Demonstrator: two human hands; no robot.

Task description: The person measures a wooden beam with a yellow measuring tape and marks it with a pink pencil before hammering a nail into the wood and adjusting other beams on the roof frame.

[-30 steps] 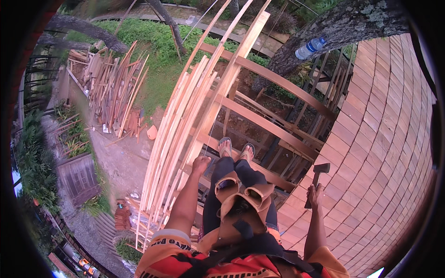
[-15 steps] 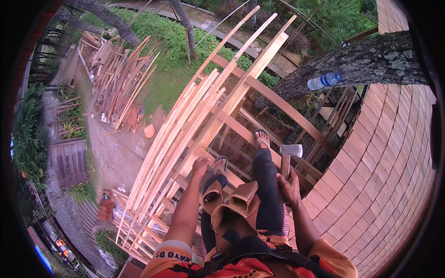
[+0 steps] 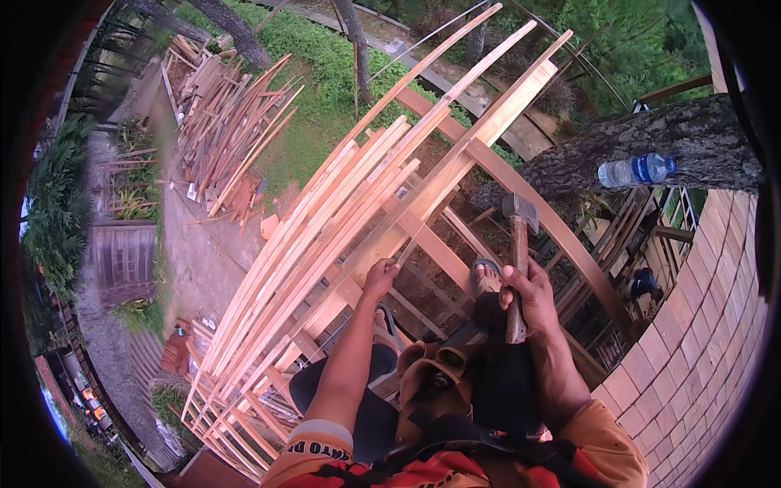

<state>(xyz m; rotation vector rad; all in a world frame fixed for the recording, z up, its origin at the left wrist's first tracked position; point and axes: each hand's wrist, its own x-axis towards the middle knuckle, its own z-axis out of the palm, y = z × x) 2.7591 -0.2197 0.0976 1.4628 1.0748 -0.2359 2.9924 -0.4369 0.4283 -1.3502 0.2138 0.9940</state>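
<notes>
1. Now the right hand (image 3: pixel 529 297) stands in front of the body, wrapped round the handle of a hammer-like tool (image 3: pixel 519 248), metal head up. 1.0 s ago both were out at the right, over the roof shingles (image 3: pixel 675 333).
2. Tool is in the air, seen against the open frame, head just left of a curved-looking joist (image 3: pixel 569 236) in this view.
3. Left hand (image 3: pixel 380 276) remains near the wide pale plank (image 3: pixel 508 114), fingers drawn together. A thin line seems to run up from the fingertips; cannot tell if they pinch it.
4. Sandalled feet, side by side 1.0 s ago, now well apart: right foot (image 3: pixel 488 279) farther forward, left foot (image 3: pixel 381 323) back, near the left forearm.
5. View has swung: water bottle (image 3: pixel 633 170) by the tree trunk (image 3: pixel 704 134) appears farther right and lower, as does the trunk.
6. New at right, below the shingle edge: a dark shape (image 3: pixel 643 283), perhaps a person; too small to tell.
7. Hidden: part of the right leg, behind hand and tool. Leather pouch (image 3: pixel 435 382) shows only dark inside; contents unreadable.
8. Long laths (image 3: pixel 309 244) overlap at lower left; ends hard to separate. Black fisheye rim cuts off the shingles at right.
</notes>
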